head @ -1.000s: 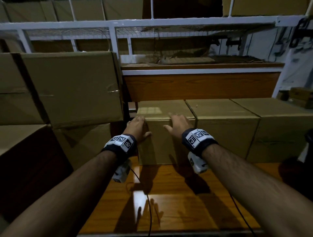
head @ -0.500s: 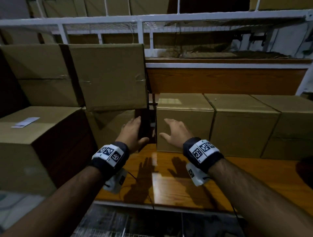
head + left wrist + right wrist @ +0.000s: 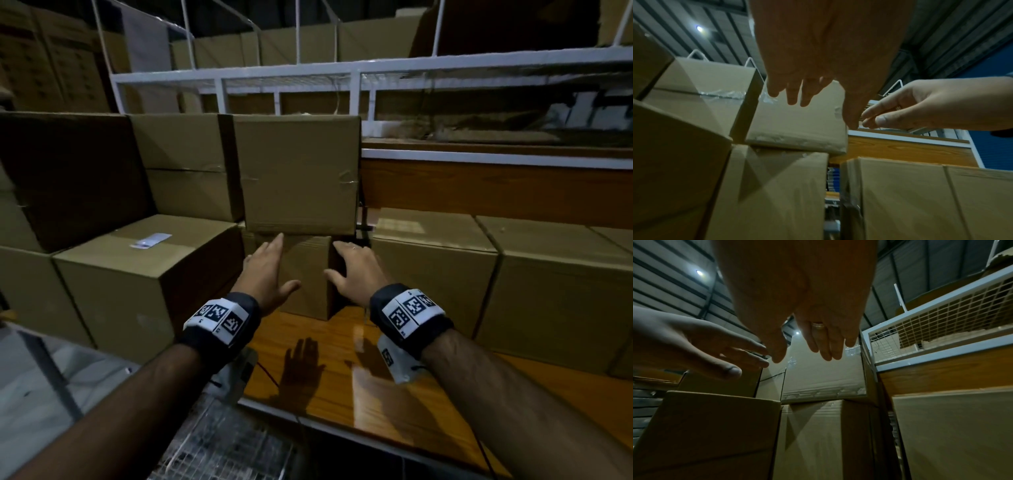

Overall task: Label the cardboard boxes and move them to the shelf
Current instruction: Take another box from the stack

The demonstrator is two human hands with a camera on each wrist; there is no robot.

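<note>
Both my hands hang in the air with straight fingers and hold nothing. My left hand [image 3: 269, 269] and right hand [image 3: 354, 270] are side by side in front of a stack of plain cardboard boxes: an upper box [image 3: 298, 174] sits on a lower box [image 3: 305, 277]. Further left, a box [image 3: 137, 281] has a white label [image 3: 150, 240] on its top. On the wooden shelf [image 3: 342, 373] at right stands a row of boxes [image 3: 435, 274]. In the wrist views the left hand's fingers [image 3: 795, 92] and the right hand's fingers [image 3: 826, 347] touch no box.
A white metal rack frame [image 3: 342, 68] with wire mesh runs above the shelf, with more boxes behind it. More cartons [image 3: 72, 178] are stacked at far left. A thin cable [image 3: 270, 377] trails over the shelf's front edge, above a wire grid [image 3: 222, 445].
Both hands have come off the leftmost box on the shelf and moved left to the stack beside it. The view has swung left, bringing the labelled box into sight.
</note>
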